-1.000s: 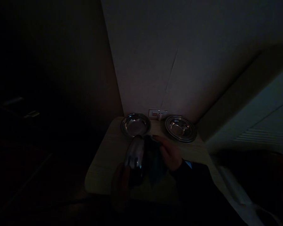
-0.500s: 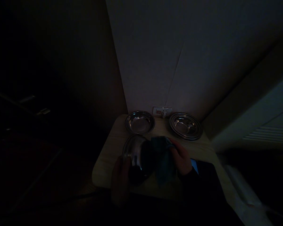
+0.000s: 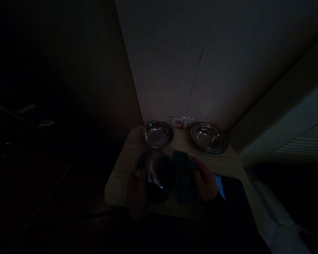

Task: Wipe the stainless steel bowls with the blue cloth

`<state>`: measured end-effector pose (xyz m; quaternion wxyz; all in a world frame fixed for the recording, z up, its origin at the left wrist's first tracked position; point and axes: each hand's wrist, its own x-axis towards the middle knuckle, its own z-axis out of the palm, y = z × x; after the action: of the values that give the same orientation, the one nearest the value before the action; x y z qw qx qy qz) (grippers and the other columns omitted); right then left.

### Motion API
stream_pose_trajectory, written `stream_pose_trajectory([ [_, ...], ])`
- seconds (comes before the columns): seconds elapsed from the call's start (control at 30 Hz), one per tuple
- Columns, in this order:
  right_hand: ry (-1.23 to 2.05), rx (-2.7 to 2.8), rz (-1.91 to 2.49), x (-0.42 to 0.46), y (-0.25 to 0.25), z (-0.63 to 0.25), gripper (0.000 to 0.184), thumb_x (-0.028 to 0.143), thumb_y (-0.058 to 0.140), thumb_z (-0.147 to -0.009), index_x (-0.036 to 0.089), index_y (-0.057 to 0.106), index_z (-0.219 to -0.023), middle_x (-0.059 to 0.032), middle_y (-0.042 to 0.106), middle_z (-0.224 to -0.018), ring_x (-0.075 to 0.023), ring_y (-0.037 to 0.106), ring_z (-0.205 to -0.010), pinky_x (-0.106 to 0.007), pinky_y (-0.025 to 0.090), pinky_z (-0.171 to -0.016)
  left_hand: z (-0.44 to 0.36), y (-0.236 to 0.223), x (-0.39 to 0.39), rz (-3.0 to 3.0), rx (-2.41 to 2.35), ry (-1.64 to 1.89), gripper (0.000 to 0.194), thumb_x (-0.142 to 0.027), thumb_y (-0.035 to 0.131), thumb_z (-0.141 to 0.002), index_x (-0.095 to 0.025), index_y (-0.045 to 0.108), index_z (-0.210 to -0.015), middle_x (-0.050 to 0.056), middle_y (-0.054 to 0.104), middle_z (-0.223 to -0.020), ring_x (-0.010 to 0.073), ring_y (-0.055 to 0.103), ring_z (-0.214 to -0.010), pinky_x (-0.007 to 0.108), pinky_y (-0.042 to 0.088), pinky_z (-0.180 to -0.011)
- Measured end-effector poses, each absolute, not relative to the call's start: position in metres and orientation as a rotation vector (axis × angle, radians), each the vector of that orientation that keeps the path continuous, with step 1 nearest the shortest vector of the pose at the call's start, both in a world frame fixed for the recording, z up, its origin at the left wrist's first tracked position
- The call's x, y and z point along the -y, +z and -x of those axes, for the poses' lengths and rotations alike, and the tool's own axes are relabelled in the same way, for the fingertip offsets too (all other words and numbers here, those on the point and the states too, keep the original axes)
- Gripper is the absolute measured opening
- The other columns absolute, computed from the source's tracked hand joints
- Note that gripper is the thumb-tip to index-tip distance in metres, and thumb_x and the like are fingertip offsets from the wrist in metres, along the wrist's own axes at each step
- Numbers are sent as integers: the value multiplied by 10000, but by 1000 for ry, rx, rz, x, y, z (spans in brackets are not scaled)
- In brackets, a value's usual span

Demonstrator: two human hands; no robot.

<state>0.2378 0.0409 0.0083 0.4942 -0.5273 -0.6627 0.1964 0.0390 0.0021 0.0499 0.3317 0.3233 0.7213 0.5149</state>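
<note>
A shiny metal bowl [image 3: 155, 173] is tilted on its side above the front of the small table, its rounded underside partly toward me. My left hand [image 3: 137, 192] grips its left rim, thumb on the outer surface. To the right, my right hand [image 3: 205, 180] is closed around a dark teal cloth [image 3: 184, 176], which hangs down beside the bowl. Dim light hides the lower edges of both the cloth and the bowl.
A metal dish [image 3: 157, 135] stands at the back left of the wooden table [image 3: 119, 176]. Several stacked metal dishes [image 3: 209, 138] are at the back right. Behind is a wall socket [image 3: 182, 122] with a plug. A dark device with a lit screen [image 3: 219, 187] lies by my right wrist.
The cloth has come away from the bowl's surface to the right, showing more of the bowl. My left hand has turned the bowl slightly.
</note>
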Motion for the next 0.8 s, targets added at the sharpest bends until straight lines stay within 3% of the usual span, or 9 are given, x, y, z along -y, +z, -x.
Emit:
stream_pose_trajectory([
  [0.2, 343, 1938, 1099, -21, 15, -213, 456, 111, 402, -800, 214, 482, -1237, -80, 587, -1170, -196, 540, -1089, -371, 489, -896, -44, 46, -4, -763, -1858, 1306, 413, -500, 473, -760, -162, 596, -964, 98, 655, -944, 210, 604, -860, 304, 471, -703],
  [0.47, 240, 2257, 904, 9, 20, -190, 410, 94, 408, -779, 143, 533, -1167, -86, 600, -1161, -227, 512, -1112, -429, 468, -910, -45, 31, 2, -597, -1749, 1314, 475, -542, 496, -728, -137, 569, -964, 80, 645, -857, 183, 609, -741, 295, 476, -626],
  [0.8, 274, 2242, 906, -23, 35, -167, 364, 148, 406, -817, 131, 553, -1149, -78, 587, -1185, -238, 511, -1099, -441, 441, -927, -41, 36, 6, -755, -1806, 1281, 347, -484, 517, -742, -175, 580, -888, 66, 631, -833, 185, 586, -755, 306, 462, -667],
])
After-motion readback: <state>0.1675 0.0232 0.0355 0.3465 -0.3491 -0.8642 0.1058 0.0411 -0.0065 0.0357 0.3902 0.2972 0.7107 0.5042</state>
